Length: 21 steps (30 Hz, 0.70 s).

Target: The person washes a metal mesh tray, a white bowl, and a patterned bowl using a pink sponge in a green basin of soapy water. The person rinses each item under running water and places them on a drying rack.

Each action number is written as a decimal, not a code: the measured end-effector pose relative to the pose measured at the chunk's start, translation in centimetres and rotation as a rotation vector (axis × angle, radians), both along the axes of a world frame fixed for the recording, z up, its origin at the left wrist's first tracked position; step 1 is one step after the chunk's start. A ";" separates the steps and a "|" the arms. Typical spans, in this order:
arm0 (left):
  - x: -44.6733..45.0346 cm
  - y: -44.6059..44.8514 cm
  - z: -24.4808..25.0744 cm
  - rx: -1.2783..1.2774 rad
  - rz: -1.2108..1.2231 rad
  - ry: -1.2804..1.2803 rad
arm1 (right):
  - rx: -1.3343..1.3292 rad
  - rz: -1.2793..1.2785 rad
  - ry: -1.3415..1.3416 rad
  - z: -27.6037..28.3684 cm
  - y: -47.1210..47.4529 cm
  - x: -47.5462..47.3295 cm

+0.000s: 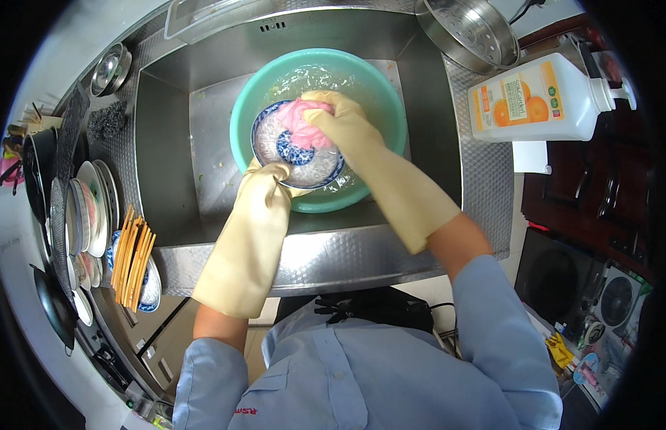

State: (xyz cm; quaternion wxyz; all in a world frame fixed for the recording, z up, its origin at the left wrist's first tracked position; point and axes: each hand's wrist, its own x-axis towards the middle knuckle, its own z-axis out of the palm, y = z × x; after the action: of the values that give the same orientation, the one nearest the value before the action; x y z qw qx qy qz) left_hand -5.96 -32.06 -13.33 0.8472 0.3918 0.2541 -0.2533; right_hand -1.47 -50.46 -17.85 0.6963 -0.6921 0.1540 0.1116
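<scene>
My left hand (271,174), in a cream rubber glove, grips the near rim of a blue-and-white patterned plate (266,134), thumb on its face. A bunched pink cloth (306,126) is in my right hand (335,110), gloved the same way, and presses on the plate's upper part. Both hands and the plate are over a mint-green plastic basin (239,115) of water with some suds. The basin stands in a stainless steel sink (209,161). Part of the plate's face is hidden under the cloth.
Left of the sink are stacked plates (99,209), wooden chopsticks (133,258) on a blue-and-white dish, a steel scourer (107,119) and metal bowls (111,70). A white detergent jug (572,115) and a perforated steamer pot (470,32) are at the right. A clear plastic container (204,21) sits behind.
</scene>
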 end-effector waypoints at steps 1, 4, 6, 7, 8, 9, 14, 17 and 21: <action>0.0 -0.1 -0.1 -0.040 0.006 0.035 | -0.101 -0.052 0.007 -0.5 1.1 0.3; 0.2 0.1 -0.5 -0.097 -0.012 0.048 | -0.209 -0.089 0.088 -0.5 4.3 0.6; 0.2 0.6 -0.8 -0.119 -0.031 0.027 | -0.182 0.006 0.076 0.2 5.4 0.5; 0.3 0.7 -1.1 -0.138 -0.050 0.018 | -0.135 0.089 0.083 2.0 5.3 0.1; 0.2 1.0 -1.4 -0.154 -0.071 0.003 | -0.086 0.173 0.091 3.8 5.2 -0.4; 0.3 0.9 -1.4 -0.169 -0.108 -0.020 | -0.038 0.246 0.094 5.3 4.8 -0.6; 0.2 3.1 -1.7 -0.088 -0.404 -0.335 | 0.135 0.528 0.003 4.3 2.6 -1.8; 0.2 3.7 -1.5 0.271 -0.449 -0.477 | 0.057 0.614 0.117 5.9 1.8 -2.2; 0.9 0.6 1.4 -0.060 0.082 0.234 | -0.010 0.824 -0.361 3.8 0.9 -2.7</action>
State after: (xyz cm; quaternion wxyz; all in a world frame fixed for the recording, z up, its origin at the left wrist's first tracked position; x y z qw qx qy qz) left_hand -5.07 -31.43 -11.90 0.8328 0.3232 0.3593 -0.2700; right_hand -4.15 -49.57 -14.03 0.6061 -0.7076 -0.2577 0.2562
